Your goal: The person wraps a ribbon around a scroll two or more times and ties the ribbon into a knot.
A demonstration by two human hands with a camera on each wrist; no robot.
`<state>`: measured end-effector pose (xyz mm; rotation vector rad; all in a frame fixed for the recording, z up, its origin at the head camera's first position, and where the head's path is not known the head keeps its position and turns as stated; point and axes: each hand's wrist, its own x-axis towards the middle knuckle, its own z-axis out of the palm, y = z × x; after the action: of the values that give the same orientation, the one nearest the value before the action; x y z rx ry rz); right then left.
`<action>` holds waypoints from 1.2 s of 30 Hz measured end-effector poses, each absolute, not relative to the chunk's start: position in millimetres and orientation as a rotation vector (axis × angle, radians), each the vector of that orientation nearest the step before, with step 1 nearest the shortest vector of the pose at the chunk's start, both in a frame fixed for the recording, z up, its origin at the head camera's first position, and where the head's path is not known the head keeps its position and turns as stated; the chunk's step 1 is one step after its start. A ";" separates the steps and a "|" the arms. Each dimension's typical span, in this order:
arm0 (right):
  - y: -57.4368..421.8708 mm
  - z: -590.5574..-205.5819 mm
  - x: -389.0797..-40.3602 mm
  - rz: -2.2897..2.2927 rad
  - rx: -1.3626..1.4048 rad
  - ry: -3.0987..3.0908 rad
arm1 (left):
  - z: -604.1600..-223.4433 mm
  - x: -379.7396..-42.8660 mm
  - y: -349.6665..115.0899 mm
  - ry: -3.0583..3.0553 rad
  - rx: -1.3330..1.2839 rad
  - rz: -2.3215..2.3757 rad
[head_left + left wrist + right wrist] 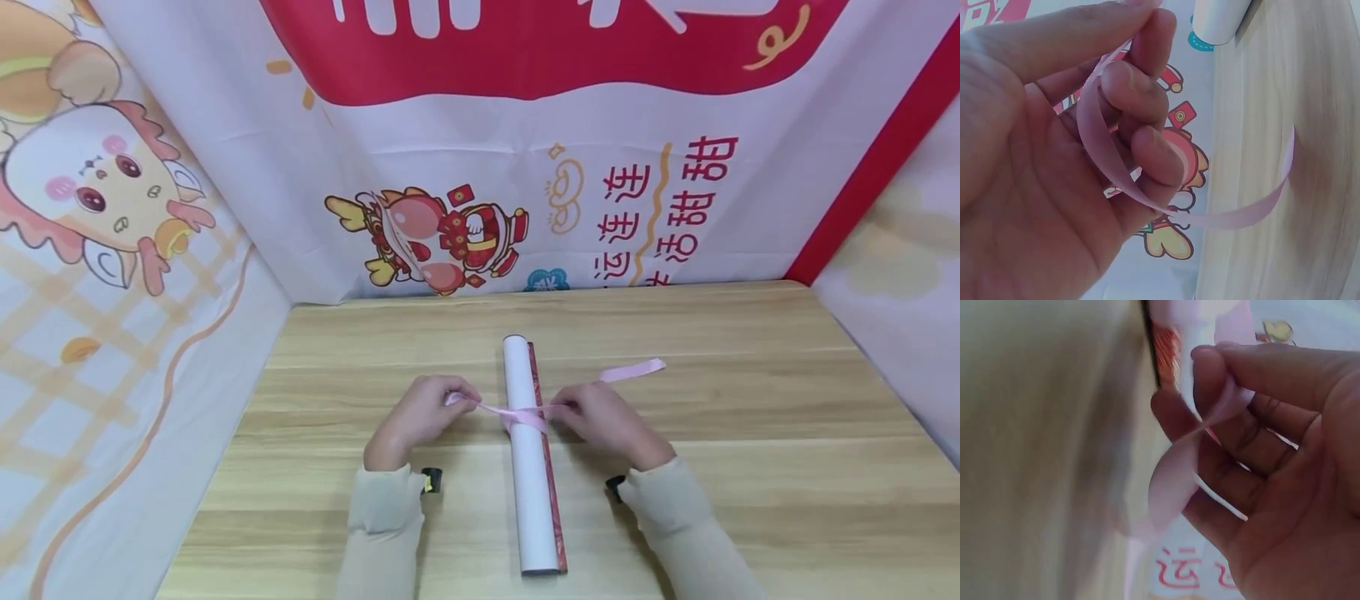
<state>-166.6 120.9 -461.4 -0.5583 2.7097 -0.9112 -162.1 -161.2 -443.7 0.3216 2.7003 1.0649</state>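
Note:
A white paper roll [529,492] with a red patterned edge lies lengthwise in the middle of the table. Around its middle passes a pink ribbon [529,419], crossed on top. On the left side, my left hand [420,412] pinches one end of the ribbon between thumb and index finger; in the left wrist view the ribbon's tail [1107,156] loops down past the curled fingers. My right hand [603,417] pinches the other end at the roll's right, and its loose tail [633,370] trails beyond the hand. Both lengths run out sideways from the crossing.
The wood-grain table [810,467] carries the roll. Behind it hangs a white and red printed cloth [450,125], and another printed cloth [112,350] borders the left side. Dark wrist camera pieces [432,480] stick out near the sleeves.

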 end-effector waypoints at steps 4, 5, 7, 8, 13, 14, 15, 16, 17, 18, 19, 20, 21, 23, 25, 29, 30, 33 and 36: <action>142.5 -456.3 -169.4 -0.929 -0.573 2.655 | -445.4 -162.5 -166.1 2.693 0.309 1.054; 148.7 -455.6 -170.0 -0.931 -0.581 2.636 | -445.9 -162.4 -167.2 2.694 0.313 1.050; 160.7 -455.1 -171.5 -0.941 -0.611 2.600 | -446.9 -162.7 -169.1 2.699 0.340 1.037; 166.0 -454.8 -172.1 -0.943 -0.623 2.583 | -447.4 -163.1 -169.4 2.697 0.352 1.027; 179.9 -452.9 -173.9 -0.945 -0.642 2.511 | -451.1 -165.7 -170.2 2.683 0.411 0.978; 180.8 -452.6 -174.1 -0.940 -0.635 2.502 | -451.7 -165.9 -170.5 2.679 0.406 0.974; 181.5 -452.2 -174.2 -0.933 -0.632 2.496 | -452.8 -166.3 -171.2 2.681 0.406 0.969; 182.2 -452.3 -174.4 -0.920 -0.620 2.494 | -453.8 -166.4 -171.9 2.680 0.403 0.968; 182.8 -452.6 -174.4 -0.910 -0.614 2.491 | -454.6 -166.5 -172.9 2.678 0.400 0.967; 183.4 -452.8 -174.4 -0.900 -0.609 2.489 | -455.2 -166.4 -173.8 2.678 0.401 0.967; 183.9 -453.0 -174.3 -0.891 -0.603 2.486 | -455.7 -166.3 -174.8 2.677 0.399 0.965; 184.4 -453.3 -174.2 -0.885 -0.597 2.483 | -455.9 -166.1 -175.6 2.678 0.400 0.963; 184.8 -453.5 -174.1 -0.878 -0.599 2.481 | -456.4 -166.1 -176.3 2.677 0.399 0.963; 185.3 -453.8 -173.4 -0.869 -0.594 2.477 | -456.7 -165.8 -177.2 2.677 0.402 0.962; 185.3 -453.2 -173.0 -0.866 -0.598 2.478 | -456.8 -166.0 -176.6 2.686 0.410 0.956; 185.1 -451.0 -173.0 -0.852 -0.572 2.488 | -455.7 -166.5 -171.1 2.710 0.404 0.940; 185.0 -450.4 -173.2 -0.850 -0.557 2.488 | -455.4 -166.5 -168.9 2.710 0.397 0.940; 183.7 -449.0 -173.9 -0.858 -0.526 2.487 | -454.0 -165.6 -161.1 2.681 0.367 0.949; 178.8 -448.7 -173.6 -0.882 -0.517 2.493 | -452.7 -163.6 -152.0 2.599 0.376 0.985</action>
<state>-173.6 178.8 -448.7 -0.5169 2.4927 -0.8824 -163.6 -152.0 -452.7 0.3755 2.5987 0.9855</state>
